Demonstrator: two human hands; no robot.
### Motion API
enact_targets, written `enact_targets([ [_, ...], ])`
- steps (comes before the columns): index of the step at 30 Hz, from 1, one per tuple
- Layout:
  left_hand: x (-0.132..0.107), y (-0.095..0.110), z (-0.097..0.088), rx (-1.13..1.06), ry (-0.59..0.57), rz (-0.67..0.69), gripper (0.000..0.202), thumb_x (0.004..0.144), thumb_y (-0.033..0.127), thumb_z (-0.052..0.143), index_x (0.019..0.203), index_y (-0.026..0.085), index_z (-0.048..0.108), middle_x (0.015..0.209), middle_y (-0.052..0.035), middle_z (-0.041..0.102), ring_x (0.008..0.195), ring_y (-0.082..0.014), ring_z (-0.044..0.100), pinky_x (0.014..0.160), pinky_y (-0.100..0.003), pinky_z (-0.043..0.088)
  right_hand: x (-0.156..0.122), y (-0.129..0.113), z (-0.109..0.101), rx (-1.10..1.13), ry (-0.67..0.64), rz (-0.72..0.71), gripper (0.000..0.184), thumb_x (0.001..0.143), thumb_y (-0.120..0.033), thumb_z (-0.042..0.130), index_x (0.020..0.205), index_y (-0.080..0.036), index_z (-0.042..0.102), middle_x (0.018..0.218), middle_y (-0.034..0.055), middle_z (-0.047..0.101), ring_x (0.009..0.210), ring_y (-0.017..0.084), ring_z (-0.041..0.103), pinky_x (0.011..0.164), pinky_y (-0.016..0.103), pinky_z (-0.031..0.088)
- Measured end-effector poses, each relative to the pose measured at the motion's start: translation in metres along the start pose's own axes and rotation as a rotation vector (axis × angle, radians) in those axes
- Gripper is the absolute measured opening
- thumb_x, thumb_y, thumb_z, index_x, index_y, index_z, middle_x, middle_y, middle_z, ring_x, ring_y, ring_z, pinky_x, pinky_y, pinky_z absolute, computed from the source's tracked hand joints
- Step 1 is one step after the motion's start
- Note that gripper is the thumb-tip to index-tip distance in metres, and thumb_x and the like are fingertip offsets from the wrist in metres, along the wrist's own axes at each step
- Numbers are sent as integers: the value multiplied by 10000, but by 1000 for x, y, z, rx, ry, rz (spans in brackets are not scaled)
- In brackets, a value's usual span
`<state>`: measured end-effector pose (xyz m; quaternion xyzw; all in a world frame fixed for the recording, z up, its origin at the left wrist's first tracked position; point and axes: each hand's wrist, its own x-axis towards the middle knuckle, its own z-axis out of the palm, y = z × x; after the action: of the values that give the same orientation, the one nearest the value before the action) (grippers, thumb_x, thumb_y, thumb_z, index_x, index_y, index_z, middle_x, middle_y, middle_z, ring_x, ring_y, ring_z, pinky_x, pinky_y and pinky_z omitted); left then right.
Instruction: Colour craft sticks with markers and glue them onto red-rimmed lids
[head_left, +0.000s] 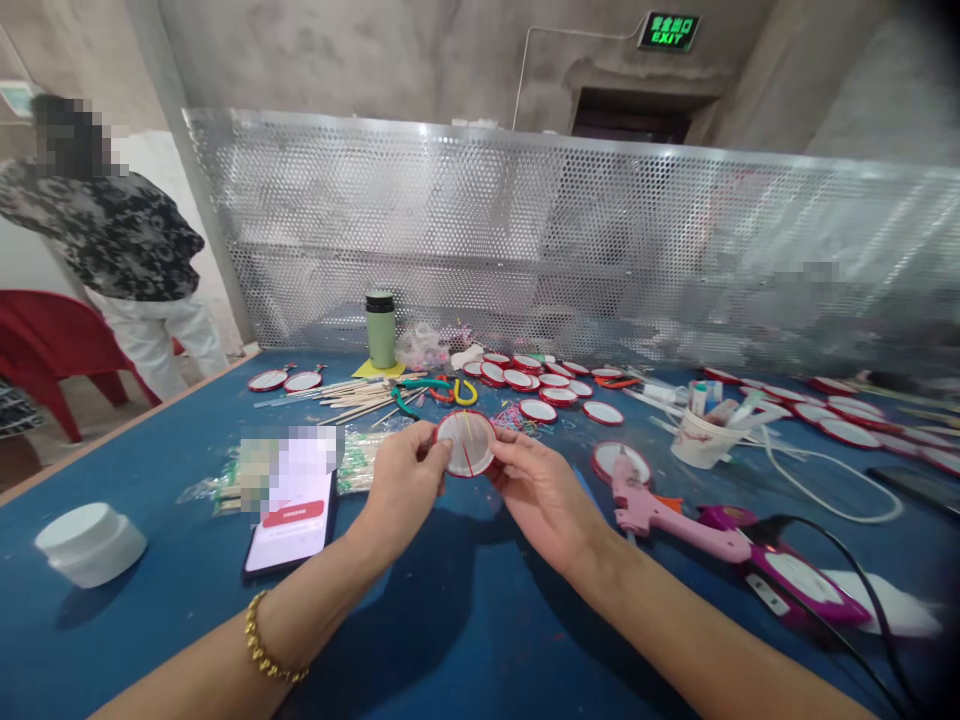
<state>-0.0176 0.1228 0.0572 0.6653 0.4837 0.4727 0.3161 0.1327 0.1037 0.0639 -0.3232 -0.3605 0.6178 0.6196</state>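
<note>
Both hands hold a small round red-rimmed disc (460,452) up above the table, its pale, see-through face tilted toward me. A thin upright line, yellowish at the top and red below, crosses the middle of that face. My left hand (409,470) pinches the left rim between thumb and fingers. On the opposite rim, my right hand (541,488) grips with thumb and fingertips. Beyond the hands lie thin wooden sticks (360,400), teal-handled pliers (409,390) and many similar red-rimmed discs (521,380). A pink glue gun (675,520) rests right of my right hand.
A lit phone (292,545) and a white jar (91,545) stand on the left of the blue table (420,640). Behind are a green tumbler (381,335) and a perforated metal screen (450,220). Pens fill a paper cup (701,440). A person (112,230) stands far left.
</note>
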Motion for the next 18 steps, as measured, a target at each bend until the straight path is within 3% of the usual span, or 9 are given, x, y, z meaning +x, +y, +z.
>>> enact_targets([
  [6, 1, -5, 1, -41, 28, -4, 265, 832, 286, 510, 584, 195, 493, 460, 38, 511, 462, -109, 443, 508, -238, 310, 1, 3, -2, -40, -26, -83, 136, 648, -127, 674, 755, -208, 692, 887, 42, 712, 928, 227, 631, 849, 383, 474],
  [18, 3, -4, -1, -95, 67, 19, 233, 842, 299, 522, 635, 194, 512, 477, 42, 523, 462, -111, 465, 510, -231, 333, -2, 2, -4, 49, 64, -55, 213, 622, -86, 675, 782, -226, 671, 912, 27, 683, 903, 188, 646, 951, 366, 475],
])
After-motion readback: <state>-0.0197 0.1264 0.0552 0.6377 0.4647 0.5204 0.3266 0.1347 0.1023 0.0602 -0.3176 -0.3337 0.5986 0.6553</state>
